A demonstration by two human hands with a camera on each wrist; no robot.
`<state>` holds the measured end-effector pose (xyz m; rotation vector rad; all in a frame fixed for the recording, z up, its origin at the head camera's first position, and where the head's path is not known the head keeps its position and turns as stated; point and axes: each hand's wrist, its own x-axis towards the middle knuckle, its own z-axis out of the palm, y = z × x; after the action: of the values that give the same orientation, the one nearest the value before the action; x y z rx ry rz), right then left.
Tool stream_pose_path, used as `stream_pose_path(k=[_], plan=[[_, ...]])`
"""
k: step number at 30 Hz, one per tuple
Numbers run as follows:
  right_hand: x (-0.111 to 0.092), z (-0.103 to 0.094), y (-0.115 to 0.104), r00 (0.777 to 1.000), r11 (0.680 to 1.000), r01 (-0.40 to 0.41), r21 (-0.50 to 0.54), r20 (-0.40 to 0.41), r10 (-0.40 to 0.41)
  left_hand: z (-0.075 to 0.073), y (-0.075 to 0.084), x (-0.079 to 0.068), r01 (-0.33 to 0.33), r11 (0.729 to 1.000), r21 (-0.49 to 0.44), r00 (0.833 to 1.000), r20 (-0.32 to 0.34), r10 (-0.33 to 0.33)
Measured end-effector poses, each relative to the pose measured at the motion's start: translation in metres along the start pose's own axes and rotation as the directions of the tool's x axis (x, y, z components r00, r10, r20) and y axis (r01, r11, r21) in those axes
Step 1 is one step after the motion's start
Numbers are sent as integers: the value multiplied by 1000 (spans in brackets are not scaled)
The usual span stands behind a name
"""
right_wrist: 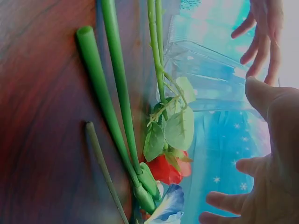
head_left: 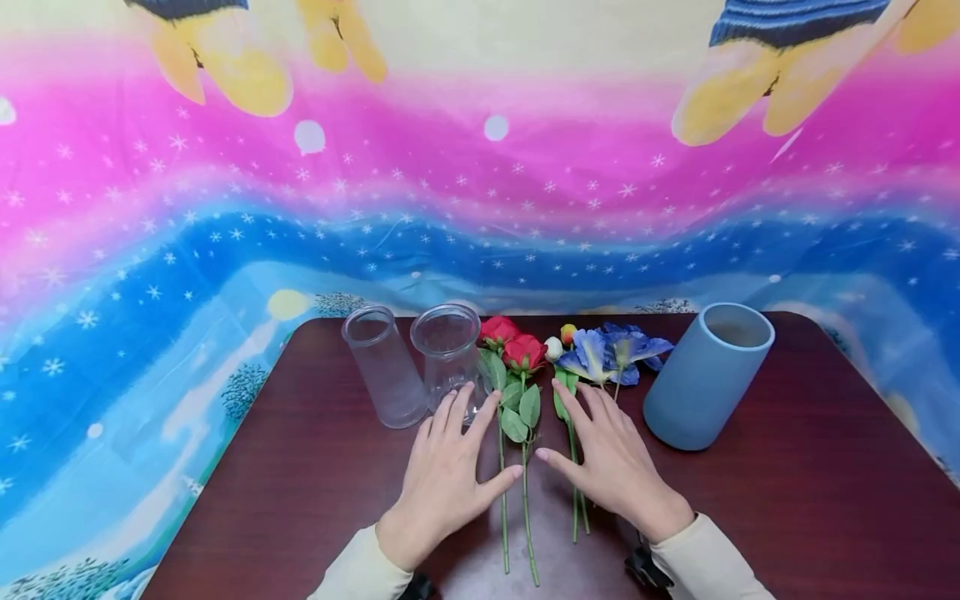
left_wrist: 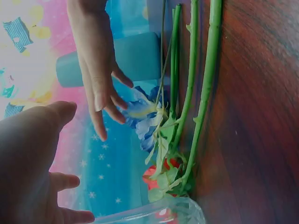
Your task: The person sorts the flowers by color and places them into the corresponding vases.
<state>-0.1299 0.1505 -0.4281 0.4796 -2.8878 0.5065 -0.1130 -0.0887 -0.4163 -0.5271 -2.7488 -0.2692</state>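
Both hands are held over the table with fingers spread and nothing in them. My left hand [head_left: 442, 475] is nearest to two red roses [head_left: 525, 353] with green stems and leaves, and to a clear flared vase [head_left: 446, 337] behind its fingertips. Over the stems of a white tulip [head_left: 553, 348] and a yellow-orange tulip [head_left: 568, 334] is my right hand [head_left: 618, 467]. Blue flowers [head_left: 615, 354] lie just beyond its fingers. In the right wrist view, green stems [right_wrist: 117, 70] lie on the table, apart from the right hand [right_wrist: 271, 163]. The left wrist view shows both hands raised above the flowers.
A straight clear vase [head_left: 390, 379] stands left of the flared one. At the right stands a tall blue vase [head_left: 705, 383]. The dark wooden table [head_left: 277, 483] has a patterned cloth [head_left: 480, 183] hanging behind it.
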Motion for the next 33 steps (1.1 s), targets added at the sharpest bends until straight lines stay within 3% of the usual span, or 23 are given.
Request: stream_pose_path(k=[10, 24, 33], plan=[[5, -6, -4, 1000, 1000, 9, -10, 8, -9, -13, -10, -1, -8, 1000, -7, 987, -158, 7], [12, -10, -11, 997, 998, -33, 46, 66, 30, -31, -23, -2, 25, 997, -73, 971, -237, -42], [16, -11, -15, 999, 999, 9, 54, 32, -11, -40, -36, -1, 39, 995, -88, 941, -332, -66]])
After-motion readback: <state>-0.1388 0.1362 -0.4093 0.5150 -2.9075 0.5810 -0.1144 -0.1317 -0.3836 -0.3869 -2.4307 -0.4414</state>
